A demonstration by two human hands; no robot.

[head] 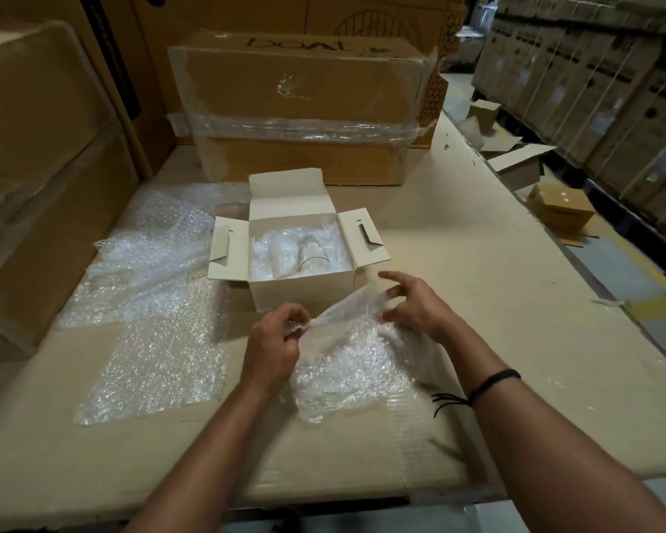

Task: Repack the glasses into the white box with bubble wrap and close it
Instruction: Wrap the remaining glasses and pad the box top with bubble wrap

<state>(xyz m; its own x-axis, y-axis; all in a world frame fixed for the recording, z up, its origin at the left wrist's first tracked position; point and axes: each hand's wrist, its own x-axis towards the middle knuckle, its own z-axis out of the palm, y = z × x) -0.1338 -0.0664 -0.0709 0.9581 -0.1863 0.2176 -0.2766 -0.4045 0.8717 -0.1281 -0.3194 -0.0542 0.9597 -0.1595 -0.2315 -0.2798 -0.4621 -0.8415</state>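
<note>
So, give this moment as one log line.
left hand: pinches bubble wrap | right hand: holds its other edge | white box: open, glasses inside

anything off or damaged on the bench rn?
Nothing broken or spilled. In the white box, one glass looks bare beside a wrapped glass. The brown carton behind it has crumpled, torn tape on its face.

Black marker lettering "DOAL", on top of taped brown carton (297, 90)

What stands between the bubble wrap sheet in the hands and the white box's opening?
Nothing visible. The left hand and right hand hold the bubble wrap sheet just before the white box, its flaps open.
</note>
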